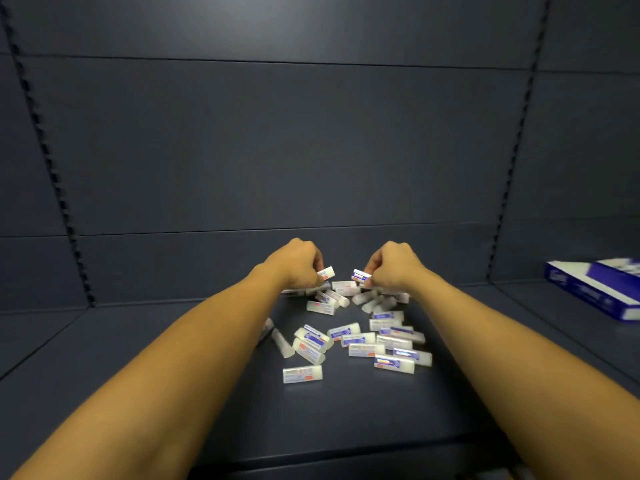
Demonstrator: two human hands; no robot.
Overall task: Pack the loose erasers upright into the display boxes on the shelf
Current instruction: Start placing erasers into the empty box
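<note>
Several loose white erasers with blue and red labels lie scattered flat on the dark shelf, in the middle. At the far end of the pile my left hand pinches one eraser, lifted just above the heap. My right hand pinches another eraser beside it. Both hands are curled, knuckles up, a short gap between them. A blue and white display box lies on the shelf at the far right, partly cut off by the frame edge.
The shelf's dark back panel rises just behind the hands. Slotted uprights run down at left and right. Bare shelf surface lies left of the pile and toward the front edge.
</note>
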